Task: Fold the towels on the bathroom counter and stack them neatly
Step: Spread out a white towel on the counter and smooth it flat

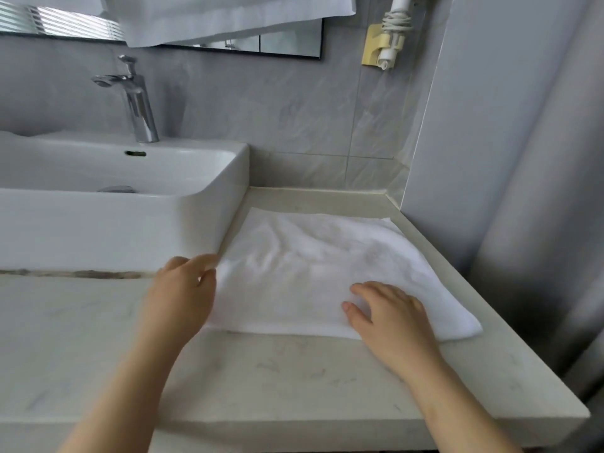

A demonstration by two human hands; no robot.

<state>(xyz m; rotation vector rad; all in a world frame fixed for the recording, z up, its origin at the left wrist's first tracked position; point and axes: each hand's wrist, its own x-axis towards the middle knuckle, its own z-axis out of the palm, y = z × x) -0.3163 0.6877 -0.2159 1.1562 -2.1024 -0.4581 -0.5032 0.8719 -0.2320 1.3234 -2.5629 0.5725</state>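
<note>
A white towel (313, 266) lies spread and a little wrinkled on the pale marble counter (294, 371), to the right of the sink. My left hand (183, 289) is at the towel's left edge, fingers curled and pinching the near-left corner. My right hand (389, 315) rests flat on the towel's near edge, fingers straight and spread, pressing the cloth down. The towel's right corner reaches close to the counter's right edge. Another white towel (228, 18) hangs at the top of the view, in front of the mirror.
A white basin (124, 204) with a chrome faucet (137, 99) stands on the counter to the left. Grey tiled wall runs behind. A yellow holder with a white corded device (387, 40) is fixed to the wall. The counter ends at the right beside a grey wall.
</note>
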